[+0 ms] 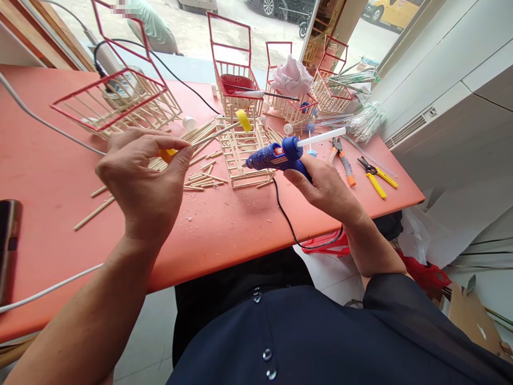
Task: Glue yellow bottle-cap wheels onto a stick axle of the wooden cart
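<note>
My left hand (146,174) pinches a thin rod (214,133) between thumb and finger. A yellow wheel-like disc (243,121) sits on its far end, and another yellow piece (167,154) shows partly behind my fingers. Wrapped around the handle of a blue hot glue gun (272,156) is my right hand (326,184). A white glue stick (323,137) juts from the gun's rear, and its nozzle points left over a small wooden stick frame (240,152) on the table. Loose wooden sticks (204,179) lie between my hands, beside that frame.
Several stick baskets with red-trimmed edges, one a large basket (120,107), stand along the window side of the pink table (224,224). Orange-handled pliers (342,160) and yellow-handled cutters (377,176) lie right. A black cord (282,208) hangs over the front edge; a phone (8,246) is far left.
</note>
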A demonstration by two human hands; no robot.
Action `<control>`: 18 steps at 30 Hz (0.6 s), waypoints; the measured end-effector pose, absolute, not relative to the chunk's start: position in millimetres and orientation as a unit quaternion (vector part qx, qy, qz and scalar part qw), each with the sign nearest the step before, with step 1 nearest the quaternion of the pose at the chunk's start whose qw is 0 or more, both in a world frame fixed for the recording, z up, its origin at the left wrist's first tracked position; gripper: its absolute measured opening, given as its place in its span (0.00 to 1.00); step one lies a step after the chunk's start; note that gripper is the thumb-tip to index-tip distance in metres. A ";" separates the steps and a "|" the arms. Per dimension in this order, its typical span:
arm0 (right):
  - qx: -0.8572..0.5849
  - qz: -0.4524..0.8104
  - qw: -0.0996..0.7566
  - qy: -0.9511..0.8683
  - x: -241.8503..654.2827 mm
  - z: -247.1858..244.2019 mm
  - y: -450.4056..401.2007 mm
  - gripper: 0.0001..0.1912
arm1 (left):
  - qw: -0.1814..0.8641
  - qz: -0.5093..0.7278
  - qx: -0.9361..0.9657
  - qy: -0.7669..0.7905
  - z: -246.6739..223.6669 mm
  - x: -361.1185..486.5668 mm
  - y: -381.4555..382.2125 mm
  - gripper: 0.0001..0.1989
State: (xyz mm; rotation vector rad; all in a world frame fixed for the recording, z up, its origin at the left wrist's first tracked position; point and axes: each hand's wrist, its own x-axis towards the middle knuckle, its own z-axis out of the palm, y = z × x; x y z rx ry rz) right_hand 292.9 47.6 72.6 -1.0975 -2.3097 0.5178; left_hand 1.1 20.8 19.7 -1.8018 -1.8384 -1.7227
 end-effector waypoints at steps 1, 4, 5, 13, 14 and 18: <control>-0.404 0.194 0.264 -0.854 292.9 72.9 47.4 0.29 | 0.021 -0.558 -0.579 -0.594 19.7 1.3 21.0 0.09; -0.405 0.194 0.261 -0.854 292.6 74.2 47.2 0.29 | 0.021 -0.566 -0.574 -0.592 20.3 2.2 21.5 0.08; -0.407 0.193 0.259 -0.854 292.5 74.5 47.1 0.29 | 0.021 -0.566 -0.574 -0.591 20.7 2.4 21.5 0.08; -0.413 0.192 0.255 -0.853 291.5 74.5 45.5 0.28 | 0.022 -0.564 -0.576 -0.591 21.4 2.4 21.1 0.08; -0.413 0.194 0.255 -0.852 291.1 74.6 45.3 0.28 | 0.023 -0.565 -0.577 -0.589 21.2 2.4 21.4 0.08; -0.403 0.199 0.261 -0.855 288.3 74.5 46.5 0.30 | 0.027 -0.565 -0.580 -0.586 21.3 2.1 22.1 0.08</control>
